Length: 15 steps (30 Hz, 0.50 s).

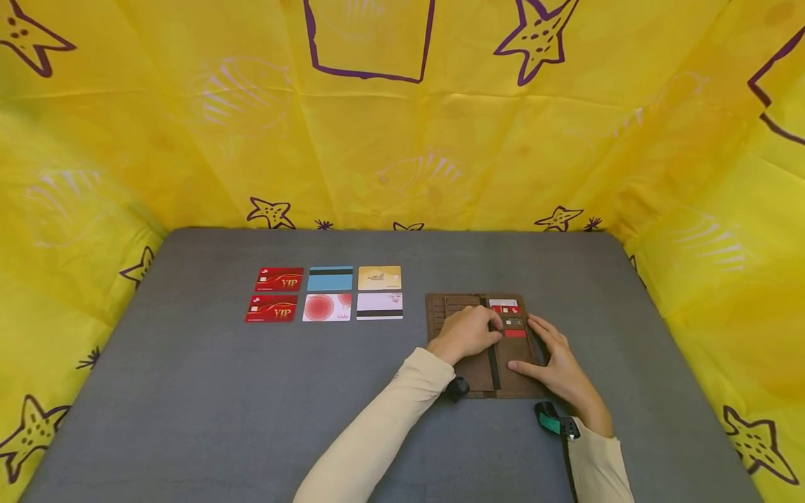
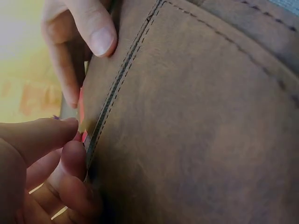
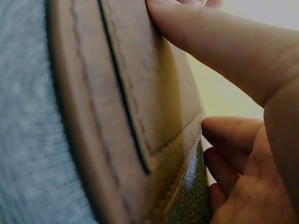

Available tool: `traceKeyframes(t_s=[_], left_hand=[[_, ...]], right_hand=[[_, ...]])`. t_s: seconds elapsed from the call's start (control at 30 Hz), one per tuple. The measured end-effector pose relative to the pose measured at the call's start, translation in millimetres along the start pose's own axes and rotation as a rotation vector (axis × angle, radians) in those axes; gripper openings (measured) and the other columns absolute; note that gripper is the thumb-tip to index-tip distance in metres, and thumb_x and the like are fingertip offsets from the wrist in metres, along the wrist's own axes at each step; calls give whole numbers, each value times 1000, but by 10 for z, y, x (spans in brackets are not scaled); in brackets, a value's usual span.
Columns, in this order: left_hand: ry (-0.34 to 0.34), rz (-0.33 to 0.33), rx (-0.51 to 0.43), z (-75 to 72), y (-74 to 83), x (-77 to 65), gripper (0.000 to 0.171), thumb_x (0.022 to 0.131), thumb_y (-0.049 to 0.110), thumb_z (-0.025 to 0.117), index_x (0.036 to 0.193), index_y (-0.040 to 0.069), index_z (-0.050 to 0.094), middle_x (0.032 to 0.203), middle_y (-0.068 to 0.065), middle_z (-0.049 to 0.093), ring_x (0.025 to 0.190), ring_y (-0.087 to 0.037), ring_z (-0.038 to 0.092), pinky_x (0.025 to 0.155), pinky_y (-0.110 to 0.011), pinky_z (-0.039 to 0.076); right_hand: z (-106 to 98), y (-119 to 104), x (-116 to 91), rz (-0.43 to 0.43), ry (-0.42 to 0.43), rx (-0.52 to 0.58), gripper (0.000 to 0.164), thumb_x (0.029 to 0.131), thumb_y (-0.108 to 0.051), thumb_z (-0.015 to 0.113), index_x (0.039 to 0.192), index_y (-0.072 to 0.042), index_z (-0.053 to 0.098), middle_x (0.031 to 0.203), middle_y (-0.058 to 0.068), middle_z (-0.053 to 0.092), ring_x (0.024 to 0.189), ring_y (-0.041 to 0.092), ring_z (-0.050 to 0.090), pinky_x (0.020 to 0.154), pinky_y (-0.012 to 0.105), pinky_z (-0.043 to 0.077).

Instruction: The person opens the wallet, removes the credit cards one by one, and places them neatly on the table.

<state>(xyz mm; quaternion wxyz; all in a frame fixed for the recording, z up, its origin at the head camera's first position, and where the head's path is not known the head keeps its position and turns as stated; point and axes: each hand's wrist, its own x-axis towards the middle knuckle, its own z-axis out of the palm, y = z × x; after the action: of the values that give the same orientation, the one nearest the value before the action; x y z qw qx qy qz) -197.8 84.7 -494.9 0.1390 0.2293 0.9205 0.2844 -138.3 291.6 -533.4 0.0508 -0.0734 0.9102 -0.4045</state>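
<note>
A brown wallet (image 1: 468, 374) lies unfolded on the table, with several cards in the slots of its right panel. Over those slots, my left hand (image 1: 465, 332) has its thumb and curled fingers at the left end of a red card (image 1: 516, 333). In the left wrist view the thumb (image 2: 51, 133) and fingertips pinch close by a sliver of red; most of the card is hidden. My right hand (image 1: 562, 370) holds the wallet's right edge. Its thumb (image 3: 201, 28) presses on the brown face while the other fingers (image 3: 233, 133) meet the outer edge.
Left of the wallet, cards lie in two rows: two red VIP cards (image 1: 279, 279), a blue card (image 1: 330, 279), a gold card (image 1: 379, 277), a white card with red circles (image 1: 327, 307) and a white striped card (image 1: 379, 306). Yellow cloth (image 1: 402, 140) encloses the grey table (image 1: 220, 391).
</note>
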Motion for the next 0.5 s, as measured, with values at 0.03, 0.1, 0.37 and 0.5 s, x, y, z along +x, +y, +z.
traceKeyframes(t_s=[0.03, 0.1, 0.37, 0.5], left_hand=[[3, -7, 7, -3, 5, 3, 14, 92, 27, 69, 105, 24, 76, 102, 7, 74, 79, -7, 62, 68, -25, 47], [1, -21, 13, -9, 13, 7, 14, 92, 28, 70, 105, 24, 75, 104, 6, 74, 82, -9, 64, 69, -27, 48], [6, -72, 9, 23, -9, 19, 11, 93, 30, 69, 101, 25, 75, 102, 7, 73, 79, -9, 63, 65, -27, 46], [18, -102, 7, 18, 1, 25, 8, 91, 32, 70, 94, 26, 75, 95, 10, 73, 76, -7, 61, 63, -26, 45]], right_hand=[[2, 3, 5, -3, 0, -2, 94, 78, -24, 85, 150, 7, 32, 158, 25, 27, 139, 50, 21, 104, 72, 24], [2, 10, 12, -7, 0, -4, 94, 78, -24, 85, 150, 6, 33, 158, 25, 27, 139, 49, 22, 104, 71, 25], [-65, 20, -24, -17, -44, -1, 91, 80, -23, 83, 151, 2, 33, 158, 26, 26, 139, 51, 21, 101, 74, 23], [-136, 30, -71, -33, -89, -14, 89, 80, -22, 83, 152, 0, 34, 158, 26, 27, 141, 54, 18, 101, 76, 20]])
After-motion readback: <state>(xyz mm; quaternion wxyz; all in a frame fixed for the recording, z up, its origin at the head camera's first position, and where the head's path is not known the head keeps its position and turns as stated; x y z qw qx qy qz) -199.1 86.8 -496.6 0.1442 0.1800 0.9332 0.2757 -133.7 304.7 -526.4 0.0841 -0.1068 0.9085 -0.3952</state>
